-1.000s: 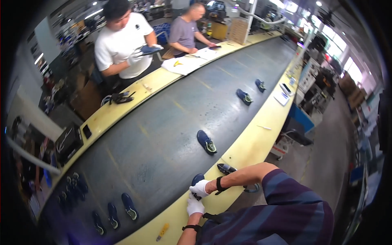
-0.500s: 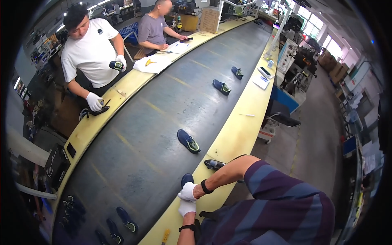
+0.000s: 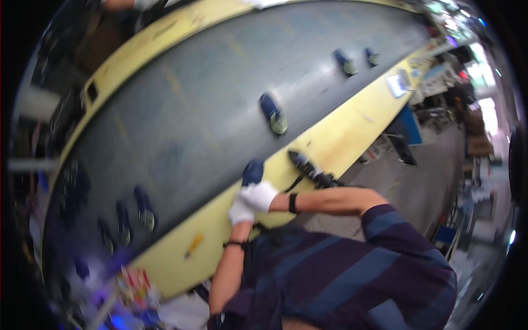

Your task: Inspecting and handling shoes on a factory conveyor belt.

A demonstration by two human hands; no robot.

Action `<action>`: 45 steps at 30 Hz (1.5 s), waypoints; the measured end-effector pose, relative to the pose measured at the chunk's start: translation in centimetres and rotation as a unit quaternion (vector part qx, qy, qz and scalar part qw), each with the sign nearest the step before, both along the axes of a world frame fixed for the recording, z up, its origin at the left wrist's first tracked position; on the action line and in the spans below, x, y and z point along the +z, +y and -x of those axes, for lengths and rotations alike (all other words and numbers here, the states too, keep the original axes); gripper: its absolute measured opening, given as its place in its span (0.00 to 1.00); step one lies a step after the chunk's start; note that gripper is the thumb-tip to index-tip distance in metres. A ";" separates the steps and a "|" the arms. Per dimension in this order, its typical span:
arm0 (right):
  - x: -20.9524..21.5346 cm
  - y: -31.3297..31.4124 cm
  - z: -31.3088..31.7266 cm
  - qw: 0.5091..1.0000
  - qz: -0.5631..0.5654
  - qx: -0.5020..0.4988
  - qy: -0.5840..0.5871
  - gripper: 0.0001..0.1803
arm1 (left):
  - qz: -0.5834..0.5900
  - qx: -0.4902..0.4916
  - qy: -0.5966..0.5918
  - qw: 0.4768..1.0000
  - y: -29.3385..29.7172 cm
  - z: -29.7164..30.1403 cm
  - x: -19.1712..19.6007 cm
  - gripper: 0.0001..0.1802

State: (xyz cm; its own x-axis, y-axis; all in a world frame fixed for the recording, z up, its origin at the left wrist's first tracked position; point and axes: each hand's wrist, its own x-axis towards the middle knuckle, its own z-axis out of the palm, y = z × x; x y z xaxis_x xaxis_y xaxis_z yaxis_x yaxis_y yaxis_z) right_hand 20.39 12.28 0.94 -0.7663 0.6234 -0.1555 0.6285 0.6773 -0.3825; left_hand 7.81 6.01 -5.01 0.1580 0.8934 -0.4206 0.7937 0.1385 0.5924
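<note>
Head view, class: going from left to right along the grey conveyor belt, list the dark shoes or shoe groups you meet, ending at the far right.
Cluster of dark shoes at lower left → dark blue shoe at the gloved hands → blue shoe with pale sole mid-belt → pair of shoes far right.

Dark blue shoe point(image 3: 253, 171) — upright-ish at grey belt's point(image 3: 209, 99) near edge.

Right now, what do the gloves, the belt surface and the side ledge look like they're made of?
Gloves on the left hand and right hand: white, matte, probably knit fabric. Belt: dark grey, dull, likely rubber or coated fabric. Ledge: smooth yellow-painted board, perhaps wood. Blur leaves this open.
</note>
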 end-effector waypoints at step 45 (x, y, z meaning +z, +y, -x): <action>7.5 -1.4 -3.9 0.951 0.164 -0.248 0.085 0.22 | 0.121 0.293 -0.128 0.940 -4.3 5.3 -2.9 0.28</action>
